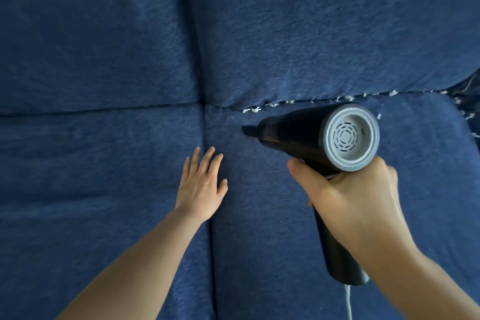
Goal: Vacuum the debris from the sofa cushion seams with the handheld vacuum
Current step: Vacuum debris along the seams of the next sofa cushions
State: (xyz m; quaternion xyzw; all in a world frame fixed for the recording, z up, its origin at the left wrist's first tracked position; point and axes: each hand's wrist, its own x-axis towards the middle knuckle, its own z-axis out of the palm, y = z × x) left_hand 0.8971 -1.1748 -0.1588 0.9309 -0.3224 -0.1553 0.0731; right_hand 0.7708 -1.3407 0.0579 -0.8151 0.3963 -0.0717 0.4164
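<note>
My right hand (353, 197) grips the handle of a black handheld vacuum (301, 132) with a grey vented rear cap. Its narrow nozzle (249, 130) points left and rests on the right seat cushion (272, 215), just below the horizontal seam. White debris bits (253, 109) lie strung along that seam toward the right, with more at the far right edge (467, 114). My left hand (201, 184) lies flat, fingers spread, across the vertical seam between the two seat cushions.
The dark blue sofa fills the view: two back cushions (324, 28) above, the left seat cushion (91, 176) below. A white cord (348, 301) hangs from the vacuum handle's base.
</note>
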